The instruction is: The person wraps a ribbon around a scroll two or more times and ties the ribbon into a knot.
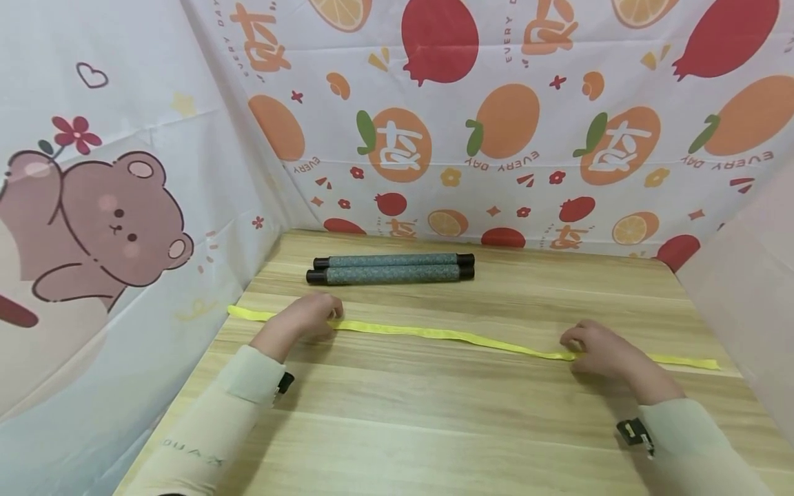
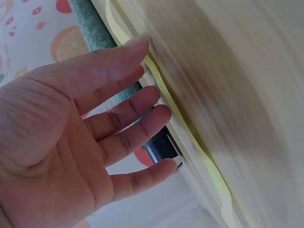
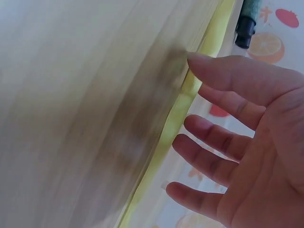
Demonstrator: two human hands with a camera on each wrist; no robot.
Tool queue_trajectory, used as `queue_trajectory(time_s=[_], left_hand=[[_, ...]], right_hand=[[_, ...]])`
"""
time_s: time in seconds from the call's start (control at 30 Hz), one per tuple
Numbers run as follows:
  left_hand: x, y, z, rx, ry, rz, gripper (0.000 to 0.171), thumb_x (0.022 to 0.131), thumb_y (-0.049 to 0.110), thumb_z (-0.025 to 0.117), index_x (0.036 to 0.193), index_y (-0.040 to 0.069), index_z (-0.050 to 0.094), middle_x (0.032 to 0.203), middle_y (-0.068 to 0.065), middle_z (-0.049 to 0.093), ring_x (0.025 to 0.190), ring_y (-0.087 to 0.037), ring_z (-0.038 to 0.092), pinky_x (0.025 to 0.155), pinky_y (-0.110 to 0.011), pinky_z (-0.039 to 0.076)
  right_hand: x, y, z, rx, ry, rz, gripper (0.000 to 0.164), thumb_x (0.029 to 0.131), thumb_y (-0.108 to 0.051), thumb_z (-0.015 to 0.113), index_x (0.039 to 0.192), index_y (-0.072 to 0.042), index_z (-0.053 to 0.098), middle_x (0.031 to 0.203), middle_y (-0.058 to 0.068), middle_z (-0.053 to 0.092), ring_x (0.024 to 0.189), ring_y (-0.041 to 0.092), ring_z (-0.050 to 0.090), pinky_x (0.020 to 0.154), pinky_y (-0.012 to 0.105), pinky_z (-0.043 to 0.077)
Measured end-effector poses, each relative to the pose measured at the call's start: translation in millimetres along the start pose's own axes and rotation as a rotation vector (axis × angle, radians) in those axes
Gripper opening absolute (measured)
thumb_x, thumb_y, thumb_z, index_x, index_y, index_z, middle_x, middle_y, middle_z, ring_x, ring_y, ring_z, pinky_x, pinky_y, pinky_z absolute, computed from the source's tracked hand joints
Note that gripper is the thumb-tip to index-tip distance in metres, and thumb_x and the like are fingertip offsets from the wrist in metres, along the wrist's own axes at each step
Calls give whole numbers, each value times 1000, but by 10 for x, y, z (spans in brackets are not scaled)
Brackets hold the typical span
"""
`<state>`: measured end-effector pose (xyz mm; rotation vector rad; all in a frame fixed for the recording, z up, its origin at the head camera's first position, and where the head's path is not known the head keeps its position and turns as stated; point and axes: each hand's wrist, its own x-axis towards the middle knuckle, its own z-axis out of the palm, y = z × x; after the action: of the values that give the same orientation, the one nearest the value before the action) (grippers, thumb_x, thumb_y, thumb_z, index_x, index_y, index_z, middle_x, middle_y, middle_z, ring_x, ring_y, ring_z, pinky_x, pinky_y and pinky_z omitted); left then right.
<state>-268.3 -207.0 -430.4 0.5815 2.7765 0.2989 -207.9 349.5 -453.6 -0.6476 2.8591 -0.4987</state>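
A long yellow ribbon (image 1: pixel 428 333) lies stretched across the wooden table, slightly wavy, its ends out to the left and right. My left hand (image 1: pixel 310 315) is over its left part. In the left wrist view the fingers (image 2: pixel 135 137) are spread and loosely bent, with the ribbon (image 2: pixel 173 102) passing by the fingertips. Over the right part is my right hand (image 1: pixel 602 351). Its thumb (image 3: pixel 223 71) and fingers stand apart around the ribbon (image 3: pixel 175 114) in the right wrist view. Whether any fingertip touches the ribbon is hard to tell.
Two teal rods with black ends (image 1: pixel 391 273) lie side by side behind the ribbon, towards the back left. A fruit-print cloth (image 1: pixel 446 186) hangs along the table's back edge. Another cloth with a bear (image 1: pixel 118 213) borders the left side, and a pale one (image 1: pixel 744 262) the right.
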Motion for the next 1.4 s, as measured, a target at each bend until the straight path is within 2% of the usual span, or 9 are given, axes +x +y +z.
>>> queue_trajectory(time_s=[0.17,0.3,0.53,0.67,0.8,0.93,1.07,1.2,1.4], left_hand=[[38,141,36,54,38,58,34,74,5,79,107,7,71,102,-7,67,88,-21,60,82,-42,52],[61,240,61,106,46,90,32,74,3,78,105,9,73,101,-7,68,88,-21,61,81,-42,52],[45,330,32,128,33,92,33,75,-4,74,106,8,74,107,-9,70,97,-27,65,86,-44,53],[23,332,24,120,39,91,30,77,-3,74,104,9,75,107,-8,72,99,-28,66,88,-45,53],[27,319,47,116,53,109,25,77,-2,75,100,10,75,105,-6,73,97,-28,67,86,-44,54],[30,320,49,111,38,109,25,77,-2,75,99,11,75,105,-6,72,97,-27,66,86,-44,54],[53,345,4,71,-3,51,33,78,-2,72,109,10,72,111,-8,70,102,-28,65,88,-45,53],[117,380,-58,1,-19,11,35,87,3,66,121,8,67,121,-11,67,113,-31,62,92,-47,51],[335,452,-135,21,56,32,34,93,11,65,127,10,65,127,-11,65,117,-32,60,92,-53,50]], right_hand=[[131,-168,53,-2,-25,10,45,72,-20,86,112,-8,71,106,11,61,96,28,59,85,50,51],[265,-357,111,-27,-48,4,45,74,-17,85,115,-12,70,109,10,61,97,26,59,85,49,51],[553,-927,239,-142,-71,-49,40,81,-15,80,120,-17,70,99,2,63,81,13,52,72,35,49],[730,-1193,336,-116,-105,-72,40,88,-19,75,127,-17,65,105,1,66,89,14,60,81,38,52],[852,-1284,408,-81,-134,-103,39,92,-17,69,131,-17,62,110,2,67,96,15,61,86,39,52],[913,-1307,447,-44,-162,-60,35,94,-17,66,128,-19,64,109,-1,65,92,12,57,86,37,49],[933,-1297,465,-24,-168,-35,32,94,-17,65,127,-20,64,108,-1,65,93,12,57,86,38,49],[928,-1302,471,-18,-170,-33,33,94,-18,65,126,-20,64,110,-1,64,96,13,58,88,39,49],[918,-1314,458,-27,-161,-20,36,93,-19,66,130,-21,62,112,-1,65,95,12,57,87,38,49]])
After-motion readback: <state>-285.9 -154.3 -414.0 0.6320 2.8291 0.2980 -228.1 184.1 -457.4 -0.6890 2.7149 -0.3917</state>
